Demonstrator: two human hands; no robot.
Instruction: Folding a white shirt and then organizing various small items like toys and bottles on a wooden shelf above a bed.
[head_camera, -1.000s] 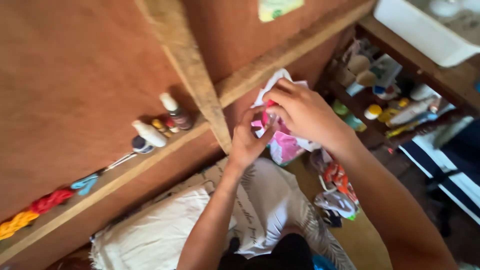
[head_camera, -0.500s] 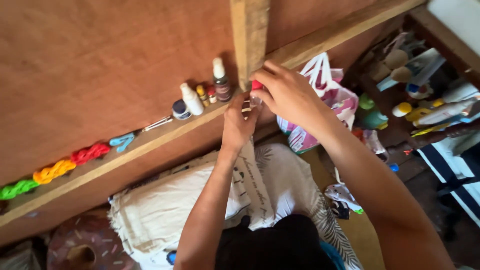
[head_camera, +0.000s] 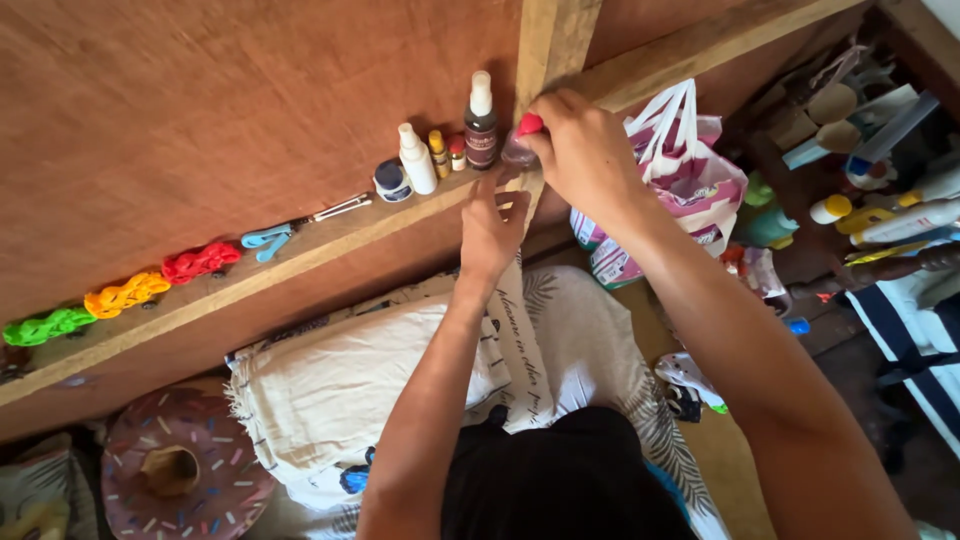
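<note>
Head view, and I start at my fingertips. What do you want first?

— The right hand. What has it got?

— My right hand (head_camera: 585, 150) is curled tight, thumb and fingers pinched round a small clear bottle with a red cap (head_camera: 522, 140). The cap shows just above my thumb; the body is mostly hidden by my fingers.

— Where is that bottle?

— At the wooden ledge (head_camera: 300, 265) that runs along the brown board wall, right at the foot of the upright wooden post (head_camera: 548, 40). I can't tell whether its base touches the ledge.

— And the left?

— My left hand (head_camera: 492, 228) is just below it, fingers loosely spread and reaching up toward the bottle's underside. It grips nothing I can see; whether the fingertips touch the bottle I cannot tell.

— What stands beside it?

— To the left on the ledge: a dark spray bottle with a white top (head_camera: 481, 122), two tiny bottles, a white bottle (head_camera: 416, 161), and a small dark-lidded jar (head_camera: 391, 182). Further along lie blue-handled scissors (head_camera: 285, 228), then red (head_camera: 200, 262), orange (head_camera: 126, 294) and green (head_camera: 48, 325) twisted bundles.

— And further out?

— A pink and white plastic bag (head_camera: 690, 180) hangs just behind my right wrist. Below my arms is a cream pillow (head_camera: 340, 390), and a doughnut-shaped cushion (head_camera: 185, 470) sits at lower left
</note>
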